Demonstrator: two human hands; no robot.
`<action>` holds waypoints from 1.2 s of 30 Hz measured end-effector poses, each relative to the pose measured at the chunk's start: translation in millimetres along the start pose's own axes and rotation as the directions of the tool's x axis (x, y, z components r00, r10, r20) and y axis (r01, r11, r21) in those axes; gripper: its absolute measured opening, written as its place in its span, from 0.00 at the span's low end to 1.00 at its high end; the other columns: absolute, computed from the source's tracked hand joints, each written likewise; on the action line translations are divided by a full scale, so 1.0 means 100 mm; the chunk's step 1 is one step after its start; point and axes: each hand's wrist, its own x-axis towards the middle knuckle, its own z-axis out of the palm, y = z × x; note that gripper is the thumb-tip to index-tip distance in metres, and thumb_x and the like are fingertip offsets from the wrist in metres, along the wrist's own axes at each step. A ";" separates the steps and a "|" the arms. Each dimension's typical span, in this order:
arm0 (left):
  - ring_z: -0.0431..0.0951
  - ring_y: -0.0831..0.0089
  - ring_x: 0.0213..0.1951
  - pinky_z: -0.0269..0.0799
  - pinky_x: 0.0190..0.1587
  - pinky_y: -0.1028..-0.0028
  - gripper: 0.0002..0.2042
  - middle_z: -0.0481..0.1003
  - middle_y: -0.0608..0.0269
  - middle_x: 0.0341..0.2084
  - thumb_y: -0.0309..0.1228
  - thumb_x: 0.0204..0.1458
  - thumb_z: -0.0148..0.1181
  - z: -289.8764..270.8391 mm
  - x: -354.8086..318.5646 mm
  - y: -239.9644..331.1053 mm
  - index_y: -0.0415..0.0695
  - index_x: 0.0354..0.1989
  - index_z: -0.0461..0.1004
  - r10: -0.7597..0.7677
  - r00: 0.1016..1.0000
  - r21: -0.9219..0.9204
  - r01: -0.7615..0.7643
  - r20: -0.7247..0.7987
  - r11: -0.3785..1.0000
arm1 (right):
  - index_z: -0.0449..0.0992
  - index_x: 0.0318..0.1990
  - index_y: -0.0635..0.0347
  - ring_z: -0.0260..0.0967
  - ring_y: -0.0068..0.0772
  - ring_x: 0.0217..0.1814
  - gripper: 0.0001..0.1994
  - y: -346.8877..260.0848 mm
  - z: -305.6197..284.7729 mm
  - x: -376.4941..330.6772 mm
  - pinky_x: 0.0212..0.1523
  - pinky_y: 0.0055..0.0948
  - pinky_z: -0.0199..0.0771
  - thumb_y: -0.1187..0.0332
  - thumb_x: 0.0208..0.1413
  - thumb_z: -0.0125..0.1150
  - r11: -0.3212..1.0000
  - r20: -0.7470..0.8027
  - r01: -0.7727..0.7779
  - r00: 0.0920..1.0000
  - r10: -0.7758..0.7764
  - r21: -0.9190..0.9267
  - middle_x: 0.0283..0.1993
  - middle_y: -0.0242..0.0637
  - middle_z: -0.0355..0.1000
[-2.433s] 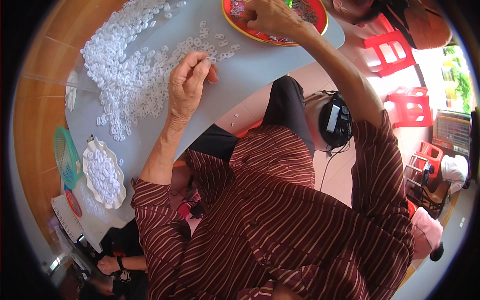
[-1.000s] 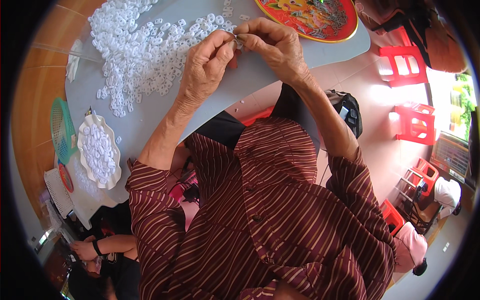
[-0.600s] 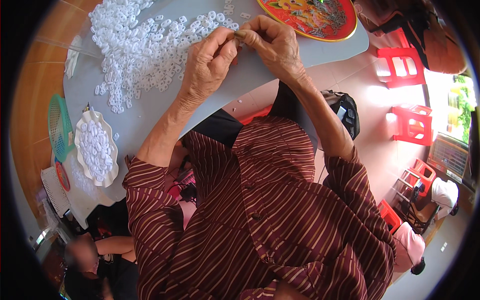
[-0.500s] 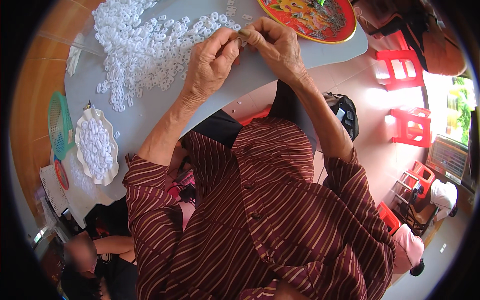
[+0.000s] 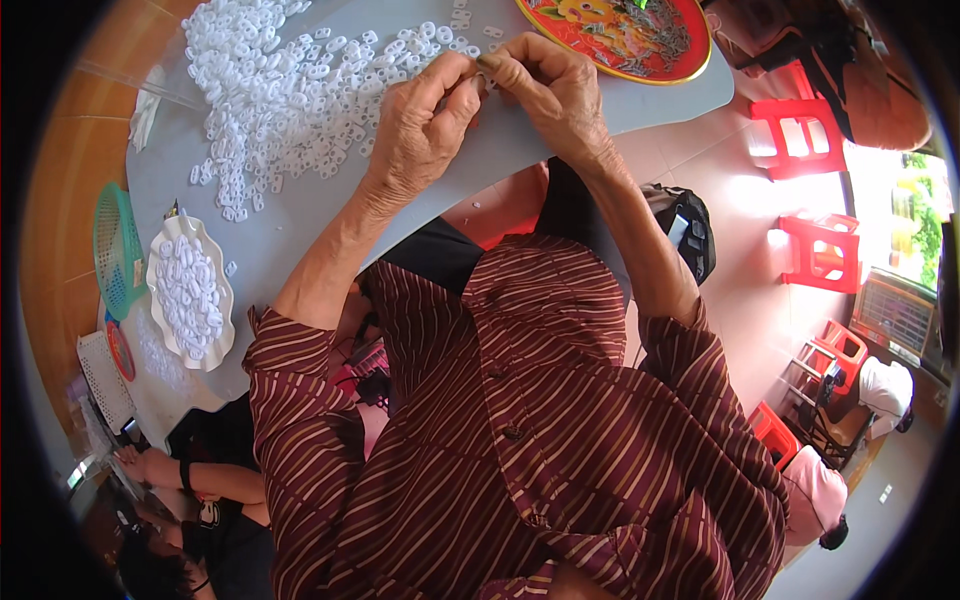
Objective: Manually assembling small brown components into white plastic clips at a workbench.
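Note:
My left hand [image 5: 425,125] and my right hand [image 5: 553,98] meet above the near edge of the grey table [image 5: 300,235]. Their thumbs and forefingers pinch together at one spot. Whatever they hold is tiny and mostly covered by the fingertips, so its kind cannot be made out. Beyond and left of my left hand spreads a heap of small white plastic pieces with holes [image 5: 270,105]. Just past my right hand lies a red round tray [image 5: 612,62] with a gold rim, a flower pattern and many thin grey metal bits in it.
At the left stand a white scalloped dish [image 5: 228,318] of white pieces and a green mesh basket [image 5: 118,250]. Another person's arm [image 5: 225,482] shows at the lower left. Red stools [image 5: 800,135] and a dark bag [image 5: 695,235] are on the right.
My hands stay pinched together in almost the same place. At the lower left the other person has shifted, with a forearm now stretched toward the table's end.

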 end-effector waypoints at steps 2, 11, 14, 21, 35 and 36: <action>0.72 0.76 0.21 0.68 0.26 0.76 0.04 0.71 0.63 0.19 0.26 0.54 0.51 0.01 0.00 -0.01 0.39 0.34 0.69 0.058 0.998 0.057 -0.058 0.000 0.997 | 0.75 0.28 0.66 0.68 0.16 0.26 0.12 0.00 0.01 0.00 0.28 0.18 0.68 0.64 0.54 0.61 0.999 -0.003 0.032 0.999 -0.032 -0.030 0.22 0.31 0.73; 0.70 0.79 0.23 0.68 0.28 0.77 0.06 0.71 0.65 0.20 0.29 0.56 0.50 -0.06 0.04 0.04 0.39 0.35 0.69 -0.087 0.995 -0.018 0.088 0.059 0.996 | 0.75 0.29 0.64 0.60 0.15 0.21 0.15 0.06 -0.04 0.03 0.22 0.19 0.60 0.59 0.58 0.56 0.999 0.018 -0.006 1.000 0.007 -0.044 0.18 0.26 0.65; 0.70 0.80 0.23 0.67 0.28 0.77 0.07 0.71 0.66 0.20 0.30 0.56 0.50 -0.05 0.04 0.04 0.39 0.35 0.69 -0.111 0.991 -0.051 0.115 0.069 0.992 | 0.75 0.31 0.64 0.61 0.14 0.23 0.14 0.02 -0.02 0.03 0.23 0.19 0.62 0.60 0.58 0.56 0.999 0.005 0.001 1.000 -0.001 0.037 0.19 0.27 0.66; 0.70 0.79 0.22 0.67 0.27 0.77 0.05 0.70 0.66 0.18 0.28 0.55 0.50 -0.04 0.03 0.00 0.40 0.34 0.69 -0.051 0.995 -0.045 0.055 0.080 0.997 | 0.75 0.32 0.64 0.62 0.15 0.24 0.12 0.08 -0.02 0.00 0.25 0.18 0.63 0.63 0.56 0.58 0.998 -0.006 0.038 0.999 -0.038 0.048 0.21 0.27 0.67; 0.70 0.81 0.21 0.66 0.25 0.79 0.06 0.71 0.67 0.17 0.28 0.57 0.50 -0.04 0.07 0.06 0.39 0.37 0.70 -0.097 0.995 -0.072 0.098 0.019 0.993 | 0.75 0.32 0.66 0.64 0.15 0.25 0.13 0.00 -0.05 0.02 0.28 0.18 0.67 0.63 0.60 0.53 0.994 0.056 -0.036 0.998 0.031 0.102 0.24 0.30 0.72; 0.69 0.82 0.21 0.66 0.25 0.80 0.07 0.72 0.68 0.17 0.29 0.57 0.50 -0.05 0.08 0.06 0.38 0.37 0.70 -0.098 0.995 -0.100 0.099 0.016 0.990 | 0.75 0.32 0.66 0.64 0.15 0.25 0.13 0.01 -0.05 0.02 0.28 0.18 0.67 0.63 0.60 0.53 0.994 0.052 -0.032 0.998 0.027 0.103 0.24 0.30 0.72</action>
